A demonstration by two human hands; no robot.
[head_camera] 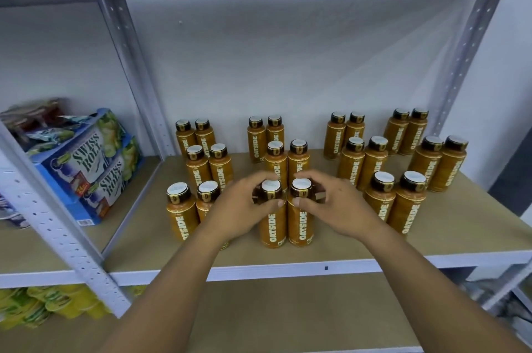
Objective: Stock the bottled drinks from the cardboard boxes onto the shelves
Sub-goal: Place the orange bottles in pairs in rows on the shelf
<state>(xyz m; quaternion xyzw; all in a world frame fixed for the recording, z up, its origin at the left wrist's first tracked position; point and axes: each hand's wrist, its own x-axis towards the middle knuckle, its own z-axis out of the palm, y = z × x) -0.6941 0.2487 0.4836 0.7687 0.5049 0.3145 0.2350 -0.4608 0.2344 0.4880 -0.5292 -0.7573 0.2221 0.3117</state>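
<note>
Several orange Oatside bottles with dark caps stand in pairs on the brown shelf [331,246]. Two of them stand side by side at the front middle. My left hand [239,208] grips the left front bottle [273,223] around its neck, thumb in front and fingers behind. My right hand [336,206] grips the right front bottle [300,226] the same way. Both bottles are upright with their bases on the shelf. No cardboard box is in view.
More bottle pairs stand at the left [181,208], the right [408,203] and behind. Blue Swiss Roll boxes [89,168] lie in the bay to the left, past a grey upright post [57,223]. Yellow packets [37,306] fill the lower left shelf.
</note>
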